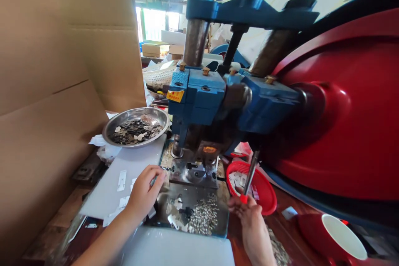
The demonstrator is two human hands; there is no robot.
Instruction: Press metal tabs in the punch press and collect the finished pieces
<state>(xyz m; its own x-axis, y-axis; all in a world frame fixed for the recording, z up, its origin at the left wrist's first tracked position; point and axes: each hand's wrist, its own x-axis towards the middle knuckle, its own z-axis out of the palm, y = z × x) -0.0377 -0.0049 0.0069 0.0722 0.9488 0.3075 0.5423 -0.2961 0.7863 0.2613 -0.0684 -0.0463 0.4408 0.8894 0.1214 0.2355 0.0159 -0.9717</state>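
My left hand (146,187) is at the left of the press's metal die block (196,174), its fingers curled together. Whatever may be in that pinch is too small to make out. At the right, my right hand (253,223) has its fingers around the red end of a metal lever (249,176) that slants down from the blue press (202,95). In front of the die, a pile of small shiny metal pieces (204,216) lies on the steel plate (218,199). Beside the pile are several flat metal pieces (175,221) and a small black piece (186,213).
A steel bowl (109,139) of thin metal parts stands on a white board to the left, where flat metal strips (122,180) lie. A red basket (270,199) with pale pieces sits behind the lever. A big red wheel (349,112) and cardboard (102,58) flank the press.
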